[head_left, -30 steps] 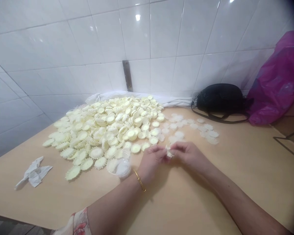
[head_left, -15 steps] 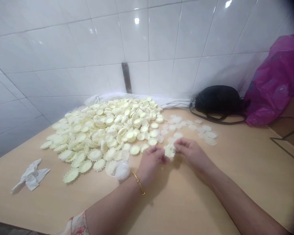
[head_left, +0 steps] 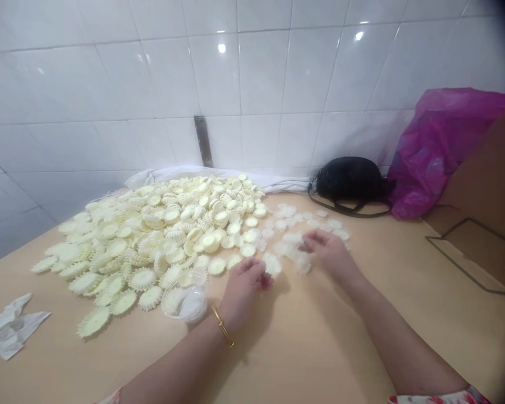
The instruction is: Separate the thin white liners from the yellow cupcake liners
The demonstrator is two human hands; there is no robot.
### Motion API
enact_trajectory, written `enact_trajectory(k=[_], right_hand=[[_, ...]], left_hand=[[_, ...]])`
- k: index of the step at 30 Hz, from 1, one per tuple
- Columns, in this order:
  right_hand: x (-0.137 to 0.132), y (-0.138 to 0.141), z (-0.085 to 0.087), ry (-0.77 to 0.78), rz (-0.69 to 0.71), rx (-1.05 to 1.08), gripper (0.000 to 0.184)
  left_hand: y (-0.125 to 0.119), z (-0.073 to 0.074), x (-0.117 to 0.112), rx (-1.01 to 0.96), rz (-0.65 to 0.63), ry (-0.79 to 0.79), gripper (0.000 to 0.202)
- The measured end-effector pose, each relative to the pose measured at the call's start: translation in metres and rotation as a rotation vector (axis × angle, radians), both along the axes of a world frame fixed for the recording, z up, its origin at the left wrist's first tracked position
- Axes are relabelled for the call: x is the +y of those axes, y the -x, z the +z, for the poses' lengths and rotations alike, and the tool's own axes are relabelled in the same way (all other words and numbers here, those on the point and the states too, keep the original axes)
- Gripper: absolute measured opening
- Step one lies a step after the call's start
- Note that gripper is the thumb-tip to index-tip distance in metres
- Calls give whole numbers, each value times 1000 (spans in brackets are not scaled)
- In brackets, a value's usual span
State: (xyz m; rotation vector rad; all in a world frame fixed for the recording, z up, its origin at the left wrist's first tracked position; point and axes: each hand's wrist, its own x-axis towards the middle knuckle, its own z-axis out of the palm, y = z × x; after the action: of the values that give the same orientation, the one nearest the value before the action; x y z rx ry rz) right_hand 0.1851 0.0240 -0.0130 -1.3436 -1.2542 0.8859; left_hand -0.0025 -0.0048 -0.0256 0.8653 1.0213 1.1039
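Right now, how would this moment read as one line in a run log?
left hand: beside scalloped cream disc | right hand: above flat pale discs | nearby: cream disc heap

Fingertips of left hand [head_left: 242, 297] hidden

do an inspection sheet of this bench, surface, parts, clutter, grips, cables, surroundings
surface: light tan tabletop, pieces spread across its back half
job's things: heap of cream scalloped discs; paler scalloped pieces scattered to its right; clear plastic cup with white contents at the heap's front edge
clutter: crumpled white tissue; black bag with strap; magenta plastic bag; white cloth along the wall
grips: left hand at a pale scalloped piece, hold unclear; right hand open over the paler pieces
cables: nothing seen
surroundings: white glazed wall tiles; metal strip on the wall; dark wire frame at right
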Motion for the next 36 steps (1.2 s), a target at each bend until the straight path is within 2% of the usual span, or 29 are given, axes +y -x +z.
enact_trajectory(k=[2,4,8,11,13,15,17,18,20,23,24,25,29,31,34,36], right_hand=[[-2,-3,-1,-69,-26,-295,14],[-4,-4,-4,-104,-13,-479,15],[-3,-5,-12,-141,48,-592,20],[2,-8,-20,-168,135,-795,22],[5,-10,-24,-187,74,-949,22],[5,-9,-24,-222,-84,-1017,23],[3,-3,-20,-289,-200,-960,23],[-1,1,-17,-319,-203,-881,23],[-9,13,-8,-298,-85,-641,26],[-22,31,0,-57,233,-262,32],[-24,36,1,0,295,-185,33],[-27,39,2,17,316,-143,34],[-29,44,1,-68,236,-141,32],[-28,44,1,-20,305,-59,30],[-28,43,1,98,443,157,28],[-28,43,2,119,469,238,25]], left_hand=[[-1,1,0,13,-5,11,14],[-1,2,-1,30,-12,9,13],[-3,6,-2,39,-8,24,12],[-3,6,-3,12,-2,31,13],[-3,5,-3,8,-2,12,14],[-2,3,-2,17,-17,-22,15],[-2,2,-2,23,-38,-48,16],[-2,2,-3,19,-39,-46,16],[-3,5,-4,-5,-31,-23,16],[-5,10,-8,-68,-32,-12,16],[-6,12,-9,-86,-43,-17,17],[-7,14,-10,-102,-45,-21,17],[-9,18,-13,-156,18,-13,19],[-8,17,-12,-166,8,-21,19],[-4,10,-8,-149,-82,-68,19],[-2,6,-5,-138,-128,-105,20]])
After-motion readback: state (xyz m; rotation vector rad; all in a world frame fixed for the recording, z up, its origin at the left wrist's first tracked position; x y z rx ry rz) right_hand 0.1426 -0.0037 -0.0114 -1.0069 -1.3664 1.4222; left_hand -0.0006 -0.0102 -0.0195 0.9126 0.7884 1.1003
